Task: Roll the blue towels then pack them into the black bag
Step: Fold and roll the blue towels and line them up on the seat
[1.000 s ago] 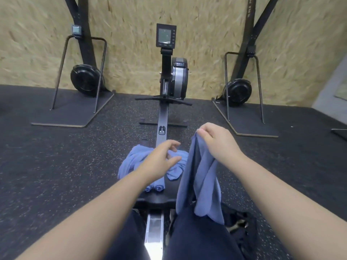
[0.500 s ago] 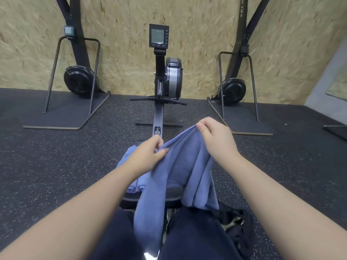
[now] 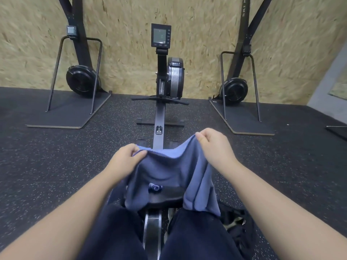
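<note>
Left hand (image 3: 125, 158) and right hand (image 3: 216, 147) are each pinching a top corner of a blue towel (image 3: 169, 175), holding it spread above a rolled towel (image 3: 155, 187) on the rowing machine's seat (image 3: 165, 197).

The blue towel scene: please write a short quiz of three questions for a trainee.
1. True or false: both hands grip the blue towel.
2. Where is the black bag? A) floor, by the person's right leg B) against the wall
3. What lies on the rower seat under the held towel?

Key: 1 true: left hand and right hand pinch its top edge. 2 A. 3 a rolled towel.
</note>
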{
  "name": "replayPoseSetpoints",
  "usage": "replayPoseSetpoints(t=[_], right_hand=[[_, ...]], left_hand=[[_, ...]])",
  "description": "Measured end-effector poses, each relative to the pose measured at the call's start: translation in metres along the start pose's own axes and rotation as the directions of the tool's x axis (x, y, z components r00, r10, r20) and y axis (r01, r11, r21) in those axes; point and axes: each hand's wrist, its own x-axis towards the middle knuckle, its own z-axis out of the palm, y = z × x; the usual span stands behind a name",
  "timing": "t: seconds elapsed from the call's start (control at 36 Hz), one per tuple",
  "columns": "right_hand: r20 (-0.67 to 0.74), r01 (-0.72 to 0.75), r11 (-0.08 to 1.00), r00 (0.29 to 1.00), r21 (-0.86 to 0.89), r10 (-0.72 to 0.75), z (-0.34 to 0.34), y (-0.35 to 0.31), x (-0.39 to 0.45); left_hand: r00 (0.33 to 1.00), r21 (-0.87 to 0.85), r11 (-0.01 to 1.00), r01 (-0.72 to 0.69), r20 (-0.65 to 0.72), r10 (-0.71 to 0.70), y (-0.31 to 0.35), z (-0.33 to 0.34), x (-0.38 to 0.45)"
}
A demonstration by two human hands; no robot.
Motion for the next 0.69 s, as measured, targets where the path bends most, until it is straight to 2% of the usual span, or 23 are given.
replayPoseSetpoints(t=[0.11,0.19,0.28,0.36,0.47,0.69], right_hand=[[0.084,0.009,0.998,0.996,0.056,-0.013,0.015,-0.019,-0.014],[0.151,-0.002,0.983,0.988,0.181,-0.025,0.025,-0.035,-0.025],[0.21,0.042,0.972,0.973,0.231,-0.092,0.033,-0.049,-0.032],[0.161,0.068,0.973,0.981,0.22,-0.105,0.036,-0.054,-0.032],[0.101,0.07,0.981,0.991,0.181,-0.089,0.032,-0.057,-0.026],[-0.018,0.097,0.974,0.995,0.204,-0.095,0.016,-0.055,-0.008]], left_hand=[[0.997,-0.152,0.988,-0.033,0.069,0.044,0.028,-0.002,0.003],[0.993,-0.351,0.934,-0.061,0.076,0.093,0.045,-0.002,0.0],[0.98,-0.431,0.894,-0.125,0.085,0.178,0.063,-0.006,-0.009],[0.962,-0.447,0.873,-0.197,0.082,0.259,0.072,-0.009,-0.017],[0.952,-0.484,0.843,-0.234,0.06,0.299,0.071,-0.008,-0.024],[0.986,-0.318,0.938,-0.137,0.046,0.159,0.042,-0.006,-0.026]])
